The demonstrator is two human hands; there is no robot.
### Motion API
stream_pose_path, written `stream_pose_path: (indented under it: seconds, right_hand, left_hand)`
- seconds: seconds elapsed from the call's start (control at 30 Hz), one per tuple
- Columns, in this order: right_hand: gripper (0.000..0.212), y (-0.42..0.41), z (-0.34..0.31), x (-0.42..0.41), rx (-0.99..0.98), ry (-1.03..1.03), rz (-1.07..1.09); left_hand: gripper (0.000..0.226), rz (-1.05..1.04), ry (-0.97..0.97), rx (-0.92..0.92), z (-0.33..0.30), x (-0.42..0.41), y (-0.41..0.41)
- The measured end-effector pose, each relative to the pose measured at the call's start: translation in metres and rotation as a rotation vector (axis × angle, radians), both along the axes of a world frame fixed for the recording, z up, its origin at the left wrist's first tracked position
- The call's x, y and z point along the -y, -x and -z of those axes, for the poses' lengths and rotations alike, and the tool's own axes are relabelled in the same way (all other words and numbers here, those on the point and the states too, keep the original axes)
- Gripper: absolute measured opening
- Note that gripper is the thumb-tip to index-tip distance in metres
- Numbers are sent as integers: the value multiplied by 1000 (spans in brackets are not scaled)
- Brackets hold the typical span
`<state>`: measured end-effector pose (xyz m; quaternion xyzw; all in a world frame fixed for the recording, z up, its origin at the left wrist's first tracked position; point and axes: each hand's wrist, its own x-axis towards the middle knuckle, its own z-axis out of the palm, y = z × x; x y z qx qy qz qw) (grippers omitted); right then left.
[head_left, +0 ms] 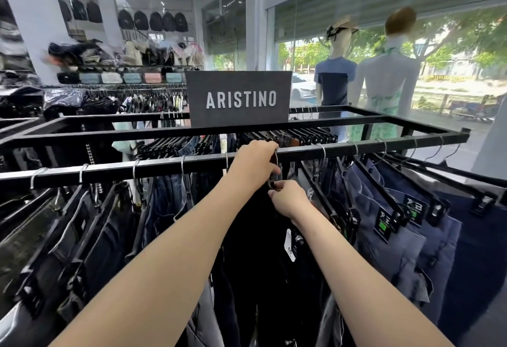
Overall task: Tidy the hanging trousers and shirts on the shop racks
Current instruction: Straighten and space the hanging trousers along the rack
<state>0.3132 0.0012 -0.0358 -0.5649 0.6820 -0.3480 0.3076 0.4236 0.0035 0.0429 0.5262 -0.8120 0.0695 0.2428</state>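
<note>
- At the near rail [164, 167] of the black rack, seen from the head camera, both bare arms reach forward to one hanger in the middle of the row.
- The left hand [253, 161] is up at the rail, its grip closed round the top of the wire hook [275, 154], likely to steady it so the hanger does not slide or swing.
- Just below and slightly right of that grip, the right hand [288, 198] pinches narrowly at the neck of the same hanger; its fingertips are tucked against dark cloth, so exactly what they hold I cannot tell.
- Directly under both grips hang the black trousers [260, 250], with a white tag [290, 245] beside the right wrist.
- To the right of the grips, navy trousers [384, 223] hang on clip hangers, evenly fanned along the rail; to the left hang darker jeans [104, 231], more loosely spaced.
- Beyond the grips stands a grey sign [238, 98] on the rack's top frame.
- Judging by this, the black pair is being squared up on its hanger.
</note>
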Motion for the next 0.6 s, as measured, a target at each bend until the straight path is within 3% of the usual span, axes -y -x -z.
stream_pose_path:
  seconds: [0.17, 0.3, 0.4, 0.47, 0.53, 0.6]
  right_hand:
    - [44, 3, 6, 14, 83, -19, 11]
    - [46, 11, 4, 22, 76, -39, 2]
    - [47, 9, -16, -5, -49, 6, 10]
    - [46, 7, -28, -24, -20, 190, 68]
    - [30, -3, -43, -47, 109, 429, 119]
    - [18, -20, -54, -64, 168, 428, 11]
  left_hand:
    - [61, -48, 134, 7, 11, -2, 1]
    - [62, 31, 114, -35, 8, -20, -3]
    - [35, 51, 173, -351, 15, -48, -23]
    - [23, -53, 218, -526, 27, -80, -41]
    - [24, -208, -25, -614, 38, -102, -56]
    - [23, -304, -406, -689, 45, -104, -62]
